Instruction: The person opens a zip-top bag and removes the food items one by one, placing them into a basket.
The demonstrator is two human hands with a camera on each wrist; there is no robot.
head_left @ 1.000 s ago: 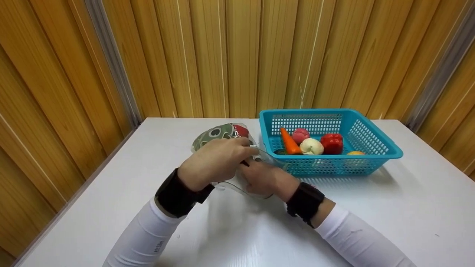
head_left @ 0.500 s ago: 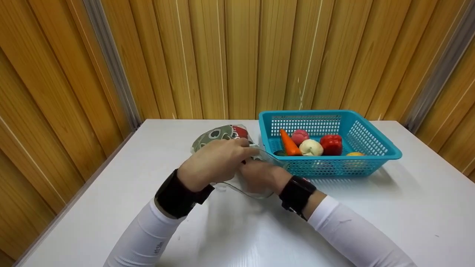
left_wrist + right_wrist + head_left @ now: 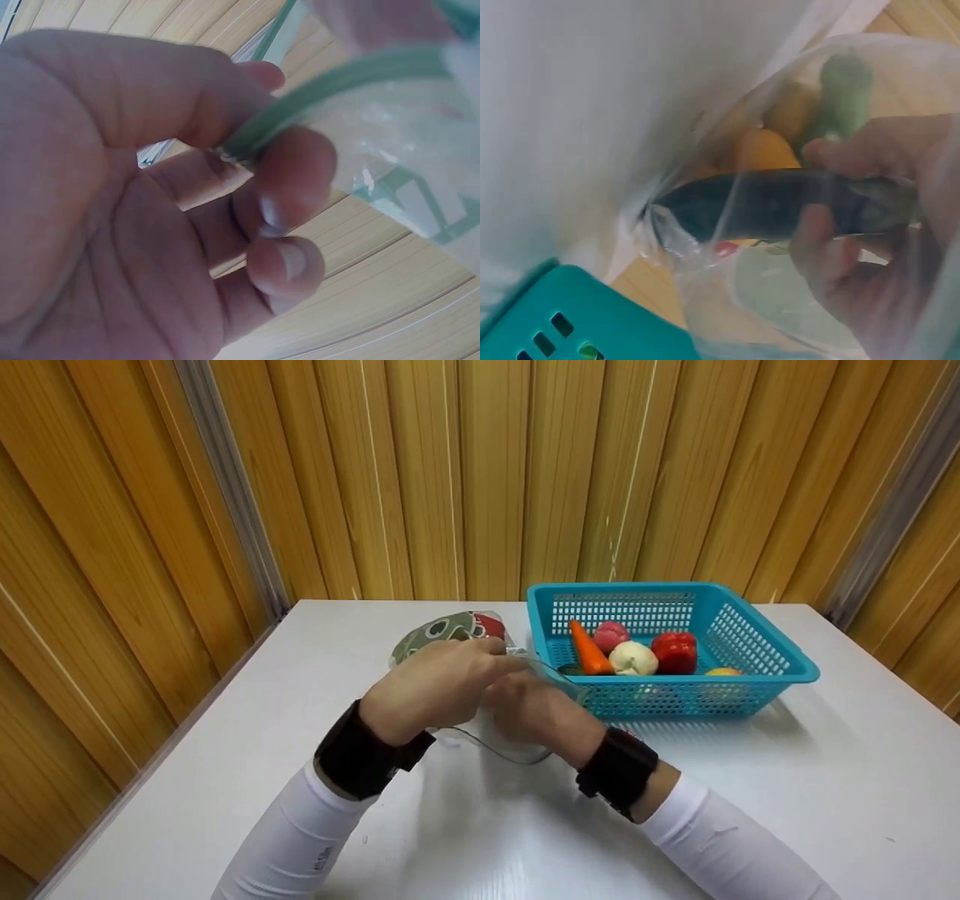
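Note:
A clear zip bag (image 3: 431, 639) with green and red print sits left of the basket, its mouth toward me. My left hand (image 3: 442, 682) pinches the bag's green zip rim (image 3: 337, 82) between thumb and index finger. Through the bag's mouth reaches my right hand (image 3: 536, 716), its fingertips hidden in the head view. In the right wrist view it grips a dark eggplant (image 3: 772, 202) by its stem end, seen through the film. Beyond the eggplant an orange round piece (image 3: 765, 152) and a green vegetable (image 3: 847, 86) show inside the bag.
A blue plastic basket (image 3: 675, 690) stands right of the bag. In it lie a carrot (image 3: 590, 651), a pink round piece (image 3: 611, 635), a white bulb (image 3: 634, 658), a red bell pepper (image 3: 675, 652) and a yellow-orange piece (image 3: 724, 671). Wood-patterned panels (image 3: 487, 480) border the white table (image 3: 337, 637).
My right hand has shifted within the bag's mouth, its wrist moving left and then back right, with its knuckles now raised more. The left hand keeps its place on the rim.

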